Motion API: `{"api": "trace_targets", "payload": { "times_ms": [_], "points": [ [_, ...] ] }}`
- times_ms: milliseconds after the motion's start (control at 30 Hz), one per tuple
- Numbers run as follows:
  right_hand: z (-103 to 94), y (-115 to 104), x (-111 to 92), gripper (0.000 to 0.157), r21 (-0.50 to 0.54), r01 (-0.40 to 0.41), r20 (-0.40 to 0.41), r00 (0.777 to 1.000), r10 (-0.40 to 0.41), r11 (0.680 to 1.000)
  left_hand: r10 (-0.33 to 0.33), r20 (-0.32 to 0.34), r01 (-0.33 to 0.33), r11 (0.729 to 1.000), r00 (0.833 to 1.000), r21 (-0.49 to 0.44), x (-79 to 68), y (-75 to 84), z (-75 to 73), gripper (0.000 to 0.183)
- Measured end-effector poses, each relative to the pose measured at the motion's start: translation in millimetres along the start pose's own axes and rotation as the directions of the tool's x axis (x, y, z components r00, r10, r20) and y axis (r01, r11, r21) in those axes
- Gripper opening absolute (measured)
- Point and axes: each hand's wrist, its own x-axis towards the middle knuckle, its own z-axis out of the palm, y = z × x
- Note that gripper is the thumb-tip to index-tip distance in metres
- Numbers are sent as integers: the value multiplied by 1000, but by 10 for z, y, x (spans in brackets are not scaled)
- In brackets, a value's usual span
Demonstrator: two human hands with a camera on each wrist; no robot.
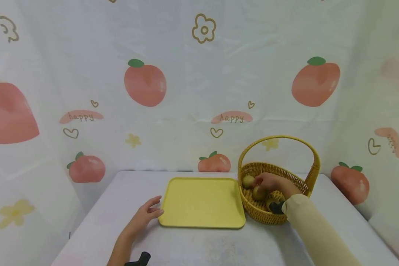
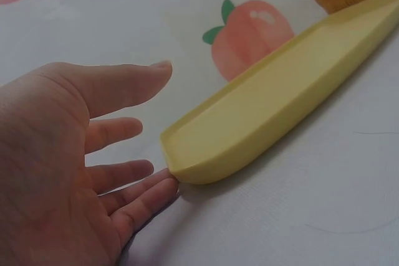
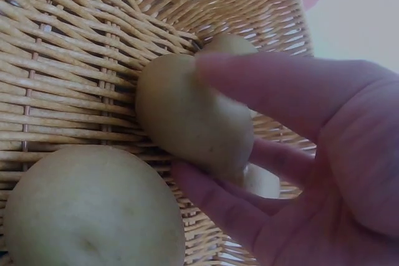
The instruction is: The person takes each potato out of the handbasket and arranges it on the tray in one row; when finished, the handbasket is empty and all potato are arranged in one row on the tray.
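Note:
Inside the wicker basket [image 1: 266, 220], my right hand [image 1: 272, 183] grips a yellow-brown potato [image 3: 193, 116]. In the right wrist view the thumb lies over its upper side and the fingers reach round below. A second potato [image 3: 93, 210] sits close by at lower left, and part of another potato [image 3: 230, 44] shows behind the held one. My left hand [image 1: 146, 215] is beside the yellow tray [image 1: 201, 203], at its left edge. In the left wrist view its fingers are spread and loosely bent, with the lower fingertips against the tray's corner; it grips nothing.
The basket stands at the tray's right, its tall arched handle [image 1: 276, 136] rising above the right hand. Both rest on a white-covered table [image 1: 186, 247]. A white cloth with printed peaches [image 1: 145, 85] hangs behind and at both sides.

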Motion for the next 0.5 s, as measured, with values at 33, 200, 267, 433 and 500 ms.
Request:
{"api": "trace_targets", "payload": {
  "times_ms": [33, 200, 267, 433, 500],
  "points": [
    [-3, -7, -4, 35, -8, -1, -2, 1000, 1, 1000, 3, 0, -3, 1000, 1000, 1, 2, -5, 3, 62],
    [-16, -46, -20, 34, -78, 27, -30, 999, -30, 997, 8, -7, -8, 999, 1000, 35, 9, -26, 14, 64],
    [-24, -65, -29, 34, -81, 50, -42, 998, -54, 995, 3, -15, -2, 998, 1000, 57, 9, -35, 15, 65],
    [-58, -115, -91, 36, -62, 103, -114, 987, -109, 993, 3, -19, -2, 995, 1000, 96, 4, -38, 17, 67],
    [-70, -124, -129, 35, -32, 130, -163, 978, -133, 991, 2, -14, 0, 995, 1000, 104, 1, -34, 19, 69]
  ]
}}
